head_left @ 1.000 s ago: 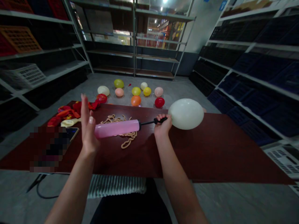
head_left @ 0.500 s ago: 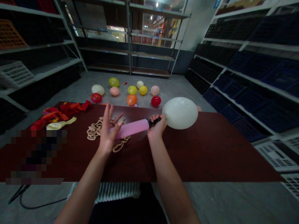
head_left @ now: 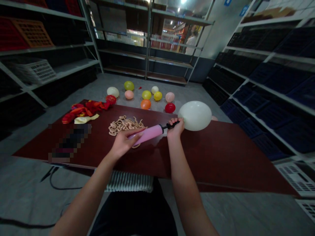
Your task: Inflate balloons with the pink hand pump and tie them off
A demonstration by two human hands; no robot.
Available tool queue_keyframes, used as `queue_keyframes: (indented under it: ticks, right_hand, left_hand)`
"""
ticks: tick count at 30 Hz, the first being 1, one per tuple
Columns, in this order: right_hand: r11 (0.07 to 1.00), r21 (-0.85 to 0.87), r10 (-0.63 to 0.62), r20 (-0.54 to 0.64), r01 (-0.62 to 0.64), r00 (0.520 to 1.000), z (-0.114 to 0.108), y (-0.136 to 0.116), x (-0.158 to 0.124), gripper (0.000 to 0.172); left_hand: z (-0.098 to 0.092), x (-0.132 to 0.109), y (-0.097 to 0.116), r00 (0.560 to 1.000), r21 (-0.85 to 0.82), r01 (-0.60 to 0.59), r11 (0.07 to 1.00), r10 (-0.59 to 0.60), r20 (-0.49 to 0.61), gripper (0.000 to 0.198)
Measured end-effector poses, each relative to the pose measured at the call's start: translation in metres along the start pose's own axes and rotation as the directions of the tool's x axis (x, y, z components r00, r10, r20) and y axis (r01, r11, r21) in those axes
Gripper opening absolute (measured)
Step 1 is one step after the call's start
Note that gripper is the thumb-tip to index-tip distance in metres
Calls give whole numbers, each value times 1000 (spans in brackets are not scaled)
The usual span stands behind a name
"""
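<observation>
On my feed, across the dark red table (head_left: 209, 154), the coiled tan cord (head_left: 125, 126) lies just left of my left hand (head_left: 121, 144), whose flat, closed-up fingers rest on the pink hand pump (head_left: 147, 134), while my right hand (head_left: 175, 129) curls tight around its black end (head_left: 171, 125), beside the inflated white balloon (head_left: 195, 115)

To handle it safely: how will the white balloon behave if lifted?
The white balloon looks taut, so probably light and easily burst. If the right hand at its neck lets go, its round body would likely roll.
</observation>
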State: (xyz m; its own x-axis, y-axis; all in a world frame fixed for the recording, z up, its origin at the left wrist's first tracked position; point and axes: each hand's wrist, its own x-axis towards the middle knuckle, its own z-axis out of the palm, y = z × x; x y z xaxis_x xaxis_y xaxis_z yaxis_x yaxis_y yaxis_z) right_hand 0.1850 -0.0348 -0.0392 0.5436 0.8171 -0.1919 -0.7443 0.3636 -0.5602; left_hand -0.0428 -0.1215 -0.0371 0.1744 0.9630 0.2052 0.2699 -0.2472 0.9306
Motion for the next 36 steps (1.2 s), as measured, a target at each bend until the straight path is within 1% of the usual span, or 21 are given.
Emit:
queue_keyframes:
  ticks: [3, 6, 9, 11, 13, 15, 16, 19, 21, 24, 26, 29, 30, 32, 34, 36]
  right_hand:
    - [1000, 2, -3, -7, 3, 1000, -1, -4, 3, 26]
    - [1000, 6, 6, -12, -6, 1000, -1, -7, 3, 26]
    - [1000, 6, 17, -10, -17, 1000, 1, -3, 1, 25]
    - [999, 16, 27, -2, -27, 1000, 3, 2, -2, 24]
    - [999, 35, 34, 10, -34, 999, 3, 7, -3, 23]
    - [998, 50, 32, 2, -32, 999, 2, 8, -2, 24]
    - [998, 53, 29, -8, -28, 1000, 2, 7, -1, 24]
    - [998, 64, 8, -42, -5, 999, -1, 1, 4, 25]
    - [996, 88, 2, -56, 2, 998, -3, -3, 5, 26]
    - [991, 135, 30, -67, -21, 997, -3, -2, 3, 26]
    - [988, 149, 48, -64, -38, 997, -3, 1, 1, 25]
    - [987, 156, 50, -54, -41, 997, -3, 2, 0, 26]
    - [987, 156, 43, -53, -35, 998, -3, 2, 0, 27]
    - [989, 149, 13, -56, -4, 998, -4, 0, 1, 28]
    - [993, 113, -24, -53, 30, 998, -3, -2, 2, 29]
    - [996, 77, -50, -35, 52, 998, -2, -3, 1, 28]
  left_hand:
    - [-22, -13, 0, 1000, 34, 2, 999, -1, -17, 48]
    - [-50, -26, 1, 999, 101, 10, 995, -5, -54, 49]
    - [-77, -36, 4, 996, 159, 42, 986, -30, -80, 48]
    - [-87, -38, 8, 992, 180, 66, 981, -45, -116, 43]
    - [-89, -35, 12, 982, 138, 54, 989, -28, -189, 38]
    - [-84, -28, 15, 966, 51, 3, 999, 10, -258, 42]
    - [-80, -24, 17, 961, 15, -24, 1000, 27, -275, 45]
    - [-65, -7, 22, 966, -27, -83, 996, 74, -248, 46]
    - [-56, 5, 27, 965, -42, -144, 989, 131, -228, 44]
    - [-37, 20, 35, 962, -83, -200, 976, 180, -205, 44]
    - [-19, 29, 37, 970, -104, -192, 976, 173, -168, 43]
    - [15, 39, 34, 981, -144, -179, 973, 166, -97, 42]
    - [26, 41, 32, 983, -162, -173, 972, 160, -87, 42]
    - [42, 44, 26, 984, -192, -167, 967, 150, -102, 43]
    - [50, 44, 18, 982, -210, -155, 965, 129, -136, 44]
    - [50, 42, 11, 984, -191, -127, 973, 101, -144, 43]
